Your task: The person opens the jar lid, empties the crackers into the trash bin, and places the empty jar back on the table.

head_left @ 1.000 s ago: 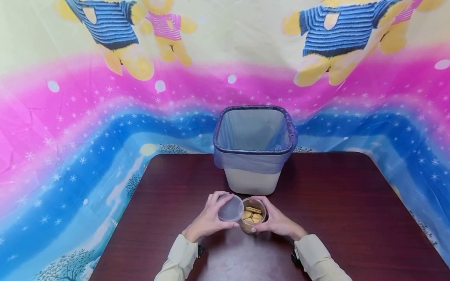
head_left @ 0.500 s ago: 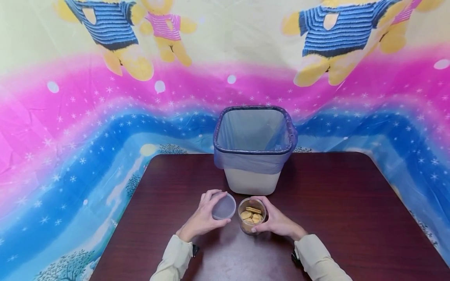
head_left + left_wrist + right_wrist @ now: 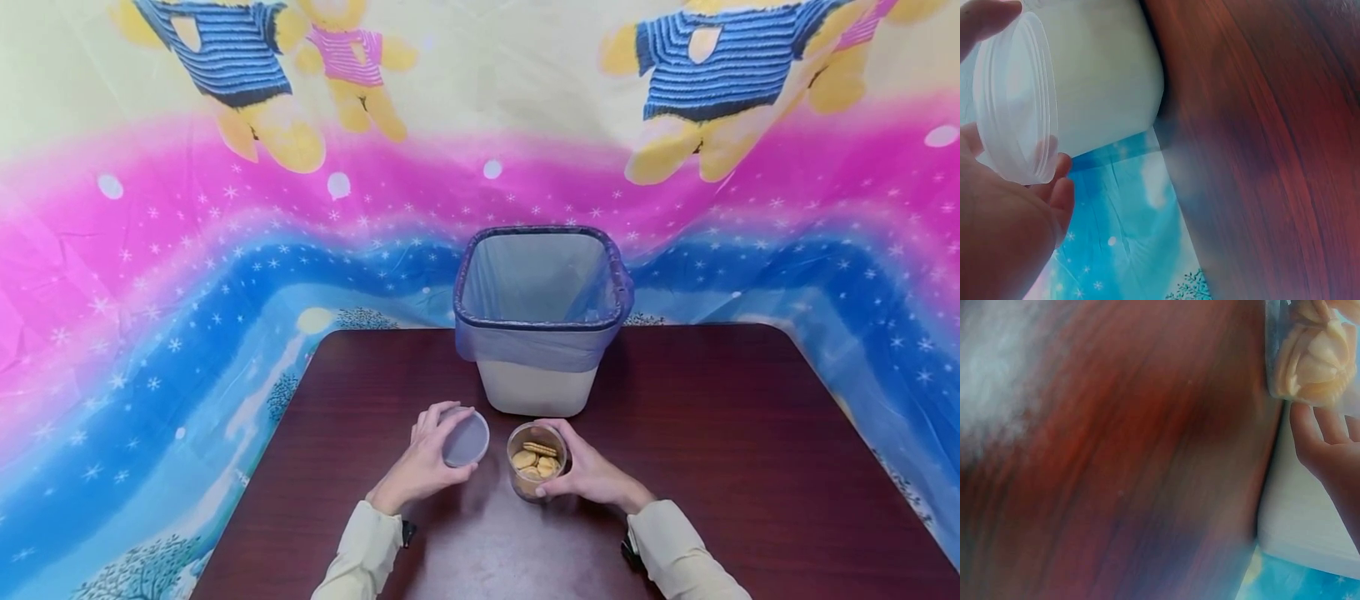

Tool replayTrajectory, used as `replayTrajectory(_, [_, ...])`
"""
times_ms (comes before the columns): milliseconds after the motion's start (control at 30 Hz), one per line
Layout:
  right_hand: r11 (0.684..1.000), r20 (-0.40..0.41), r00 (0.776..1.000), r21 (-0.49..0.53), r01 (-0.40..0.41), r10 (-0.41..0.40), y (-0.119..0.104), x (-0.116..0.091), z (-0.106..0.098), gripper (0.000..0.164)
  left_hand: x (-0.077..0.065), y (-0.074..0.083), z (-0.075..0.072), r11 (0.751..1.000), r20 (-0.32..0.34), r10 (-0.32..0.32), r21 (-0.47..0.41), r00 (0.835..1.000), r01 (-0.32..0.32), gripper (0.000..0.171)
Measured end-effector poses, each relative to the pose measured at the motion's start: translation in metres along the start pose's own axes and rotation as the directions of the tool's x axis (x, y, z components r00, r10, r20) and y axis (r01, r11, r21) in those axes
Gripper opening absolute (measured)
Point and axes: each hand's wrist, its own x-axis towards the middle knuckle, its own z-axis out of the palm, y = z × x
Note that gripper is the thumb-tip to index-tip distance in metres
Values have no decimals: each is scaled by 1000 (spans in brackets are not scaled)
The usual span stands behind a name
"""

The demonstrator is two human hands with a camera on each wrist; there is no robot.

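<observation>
My left hand [image 3: 424,465] grips a round translucent plastic lid [image 3: 466,437] by its edge, fingers at the far side and thumb at the near side. In the left wrist view the lid [image 3: 1016,100] is seen nearly edge-on, with its ridged rim showing. My right hand [image 3: 588,468] holds a clear plastic jar [image 3: 525,490] round its side, in front of the bin. Several round golden crackers [image 3: 536,461] lie inside the uncovered jar. The right wrist view shows the crackers [image 3: 1319,359] stacked behind the clear wall, with fingers [image 3: 1322,434] at the jar's base.
A pale trash bin [image 3: 537,390] lined with a bluish plastic bag [image 3: 540,346] stands just beyond both hands. The dark reddish-brown table [image 3: 720,433] has rounded far corners. Behind it hangs a printed bear-and-snowflake cloth [image 3: 420,192].
My left hand has drawn the lid leftward, off from beside the jar's rim, and a gap has opened between them. The right hand and jar have stayed in place.
</observation>
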Motion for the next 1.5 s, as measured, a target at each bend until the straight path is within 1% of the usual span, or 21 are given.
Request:
replayTrajectory(167, [1000, -2, 1000, 8, -9, 9, 0, 0, 0, 84, -1, -3, -3, 1000, -23, -6, 17, 1000, 7, 78])
replayTrajectory(267, [1000, 4, 1000, 18, -5, 5, 1, 0, 0, 84, -2, -6, -3, 999, -36, -11, 47, 999, 13, 78])
replayTrajectory(467, [1000, 5, 1000, 24, -11, 11, 0, 0, 0, 84, -3, -11, -5, 996, -61, -43, 77, 997, 47, 80])
replayTrajectory(633, [1000, 2, 1000, 18, -14, 14, 0, 0, 0, 85, -5, -12, -7, 992, -85, -65, 106, 994, 74, 81])
replayTrajectory(800, [1000, 4, 1000, 22, -17, 17, 0, 0, -1, 84, -6, -13, -9, 985, -84, -107, 127, 991, 117, 82])
replayTrajectory(933, [999, 7, 1000, 25, -21, 21, 0, -1, -1, 84, -7, -17, -9, 980, -80, -129, 141, 988, 139, 81])
replayTrajectory(1100, [1000, 5, 1000, 23, -20, 20, 0, -1, 0, 83, -9, -22, -9, 971, -86, -130, 192, 988, 145, 81])
replayTrajectory(1200, [1000, 3, 1000, 21, -13, 13, 1, -1, 0, 83, -10, -24, -9, 965, -102, -121, 223, 987, 141, 80])
replayTrajectory(1267, [1000, 1, 1000, 21, -10, 10, 1, -1, 0, 84, -11, -25, -9, 960, -109, -125, 236, 986, 148, 80])
replayTrajectory(1400, [1000, -4, 1000, 17, -12, 12, 1, -2, 0, 85, -13, -27, -9, 951, -113, -160, 248, 981, 184, 81])
replayTrajectory(1500, [1000, -3, 1000, 13, -17, 17, 1, -2, 0, 85, -14, -28, -9, 944, -108, -201, 245, 974, 222, 82])
